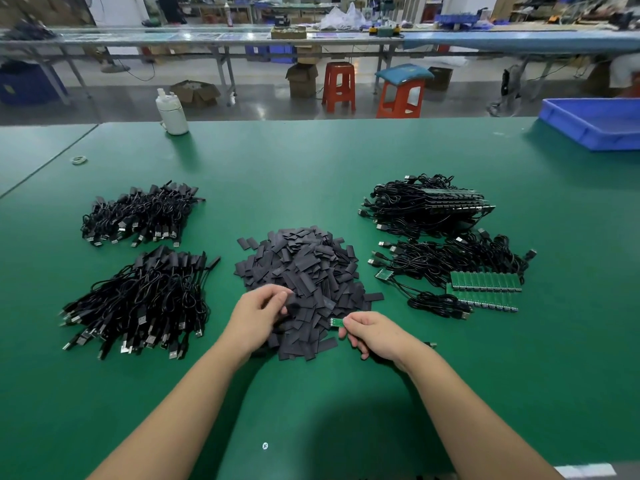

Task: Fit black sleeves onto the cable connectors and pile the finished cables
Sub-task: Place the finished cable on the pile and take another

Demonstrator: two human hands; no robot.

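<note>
On the green surface [311,168] a heap of flat black sleeves [304,271] lies in the middle, directly ahead of the person. The left hand [258,315] hovers over the near edge of that heap with its fingers curled, and it seems to pinch one sleeve [293,308] between thumb and fingertips, though the dark piece blends into the heap beneath and its outline is hard to make out. The right hand [372,332] is closed around a cable connector [336,322], a small green board whose end sticks out leftward from the fingers toward the left hand; the two hands are near each other but apart. To the left lie two piles of finished cables, one near [138,306] and one farther back [138,214], their sleeved ends and metal plugs bunched together. To the right sit the unfinished cables [450,261], with rows of bare green boards [485,282] lined up at their near side, and a further stacked bundle [426,202] behind them. A white bottle [171,112] stands at the far edge, and a blue tray [595,123] sits at the far right.
</note>
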